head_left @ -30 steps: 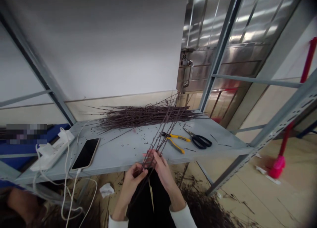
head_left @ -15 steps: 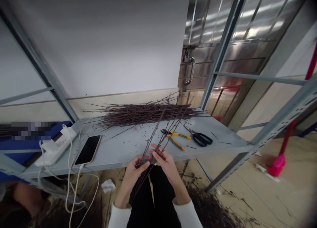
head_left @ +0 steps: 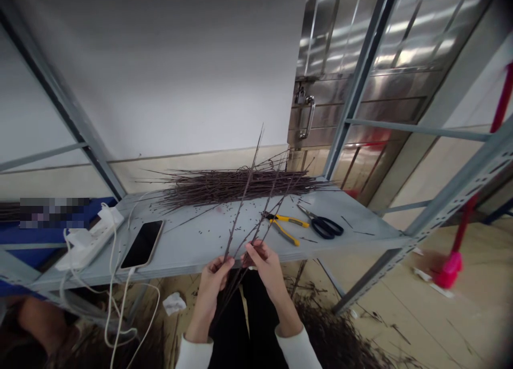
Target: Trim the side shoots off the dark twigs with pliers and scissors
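Note:
Both hands hold thin dark twigs just in front of the grey metal shelf (head_left: 208, 240). My left hand (head_left: 213, 279) pinches one long twig (head_left: 242, 198) that rises steeply and separately from the others. My right hand (head_left: 265, 266) is closed on a small bunch of twigs (head_left: 276, 203) leaning up and to the right. The lower ends of the twigs run down between my forearms over my dark lap. A large pile of the same twigs (head_left: 236, 184) lies along the back of the shelf.
On the shelf lie yellow-handled pliers (head_left: 285, 225), black scissors (head_left: 323, 224), a phone (head_left: 142, 244) on a white cable and a white power strip (head_left: 90, 238). Bits of twig are scattered over it. More twigs litter the floor (head_left: 336, 342). Another person's arm (head_left: 40, 318) shows bottom left.
My left hand has drawn one twig out of the bunch and swung it up to the left. The hands have moved slightly apart; the right keeps the rest.

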Demonstrator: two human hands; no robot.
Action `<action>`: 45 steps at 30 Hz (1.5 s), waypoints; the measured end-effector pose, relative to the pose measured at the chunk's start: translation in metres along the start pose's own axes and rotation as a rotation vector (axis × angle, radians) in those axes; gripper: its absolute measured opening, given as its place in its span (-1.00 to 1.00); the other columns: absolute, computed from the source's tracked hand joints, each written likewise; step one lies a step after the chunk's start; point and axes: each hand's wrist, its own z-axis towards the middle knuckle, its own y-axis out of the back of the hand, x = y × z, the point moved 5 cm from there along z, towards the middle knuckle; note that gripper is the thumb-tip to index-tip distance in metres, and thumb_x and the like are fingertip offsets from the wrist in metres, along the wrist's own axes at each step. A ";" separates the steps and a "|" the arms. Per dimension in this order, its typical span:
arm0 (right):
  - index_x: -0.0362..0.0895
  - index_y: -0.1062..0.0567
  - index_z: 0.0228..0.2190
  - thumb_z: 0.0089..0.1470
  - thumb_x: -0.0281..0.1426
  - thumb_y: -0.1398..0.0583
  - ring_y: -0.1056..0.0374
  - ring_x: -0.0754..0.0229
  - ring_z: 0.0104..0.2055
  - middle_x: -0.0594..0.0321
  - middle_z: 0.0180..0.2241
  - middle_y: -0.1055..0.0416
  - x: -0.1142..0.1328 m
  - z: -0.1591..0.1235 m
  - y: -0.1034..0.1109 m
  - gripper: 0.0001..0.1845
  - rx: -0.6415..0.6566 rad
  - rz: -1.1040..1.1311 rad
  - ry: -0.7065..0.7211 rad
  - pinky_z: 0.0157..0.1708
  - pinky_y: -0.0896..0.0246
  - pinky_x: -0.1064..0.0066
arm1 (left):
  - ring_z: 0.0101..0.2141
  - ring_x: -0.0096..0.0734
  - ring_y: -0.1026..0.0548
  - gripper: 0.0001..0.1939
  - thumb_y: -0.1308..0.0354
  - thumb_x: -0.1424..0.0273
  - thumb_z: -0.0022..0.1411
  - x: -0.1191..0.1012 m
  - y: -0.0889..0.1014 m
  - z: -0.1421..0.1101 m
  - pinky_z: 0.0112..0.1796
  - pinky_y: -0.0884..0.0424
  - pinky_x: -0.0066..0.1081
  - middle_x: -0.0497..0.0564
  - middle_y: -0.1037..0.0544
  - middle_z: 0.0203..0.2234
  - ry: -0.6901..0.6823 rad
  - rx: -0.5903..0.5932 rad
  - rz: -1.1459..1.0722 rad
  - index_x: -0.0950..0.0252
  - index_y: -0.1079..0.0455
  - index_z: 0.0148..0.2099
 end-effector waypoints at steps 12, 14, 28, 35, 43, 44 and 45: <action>-0.14 -0.40 -0.39 -0.26 0.05 -0.32 -0.45 0.12 -0.57 0.22 -0.55 -0.53 0.002 -0.002 0.001 -0.44 -0.042 0.028 -0.065 -0.52 -0.38 0.32 | -0.74 -0.73 0.10 -0.53 -0.41 0.13 -0.33 -0.008 0.003 -0.003 -0.68 0.21 -0.56 -0.32 -0.04 -0.80 -0.031 -0.087 -0.051 0.36 -0.41 -0.43; -0.16 -0.45 -0.33 -0.24 0.08 -0.30 -0.46 0.09 -0.53 0.19 -0.51 -0.55 0.003 -0.002 0.001 -0.40 -0.035 0.019 -0.069 -0.51 -0.39 0.30 | -0.74 -0.72 0.10 -0.53 -0.41 0.12 -0.32 -0.006 0.003 -0.002 -0.67 0.22 -0.56 -0.32 -0.03 -0.80 -0.025 -0.071 -0.030 0.36 -0.41 -0.42; -0.17 -0.45 -0.37 -0.30 -0.02 -0.36 -0.44 0.13 -0.54 0.21 -0.51 -0.52 0.003 0.003 0.013 -0.45 -0.091 0.034 -0.066 -0.48 -0.39 0.30 | -0.75 -0.76 0.07 -0.42 -0.41 0.04 -0.35 -0.003 0.001 0.004 -0.68 0.23 -0.54 -0.29 -0.12 -0.72 -0.073 -0.046 -0.022 0.34 -0.41 -0.34; -0.15 -0.40 -0.43 -0.32 -0.04 -0.37 -0.40 0.22 -0.60 0.32 -0.53 -0.44 0.001 0.004 0.016 -0.48 -0.143 0.045 -0.039 -0.57 -0.34 0.38 | -0.74 -0.72 0.02 -0.51 -0.38 0.06 -0.26 -0.016 0.002 0.001 -0.70 0.15 -0.57 -0.30 -0.10 -0.72 -0.129 -0.042 -0.002 0.28 -0.32 -0.40; -0.06 -0.33 -0.49 -0.21 0.11 -0.25 -0.40 0.14 -0.60 0.31 -0.59 -0.43 -0.001 0.002 0.010 -0.49 -0.103 0.004 -0.049 -0.60 -0.31 0.33 | -0.58 -0.54 -0.23 -0.57 -0.29 0.04 -0.08 -0.039 0.005 0.005 -0.49 -0.20 -0.52 -0.16 -0.29 -0.68 -0.242 0.078 0.125 0.29 -0.28 -0.57; -0.06 -0.33 -0.48 -0.21 0.13 -0.24 -0.40 0.12 -0.60 0.31 -0.60 -0.43 -0.002 0.002 0.009 -0.48 -0.097 -0.010 -0.052 -0.61 -0.30 0.32 | -0.60 -0.55 -0.22 -0.57 -0.29 0.03 -0.07 -0.038 0.006 0.005 -0.49 -0.19 -0.52 -0.16 -0.28 -0.70 -0.242 0.082 0.133 0.29 -0.29 -0.57; -0.05 -0.32 -0.48 -0.20 0.14 -0.23 -0.40 0.11 -0.61 0.31 -0.60 -0.43 -0.003 0.002 0.009 -0.48 -0.091 -0.022 -0.051 -0.62 -0.30 0.31 | -0.61 -0.55 -0.20 -0.57 -0.28 0.03 -0.06 -0.037 0.007 0.006 -0.51 -0.18 -0.52 -0.17 -0.27 -0.71 -0.239 0.081 0.137 0.29 -0.29 -0.56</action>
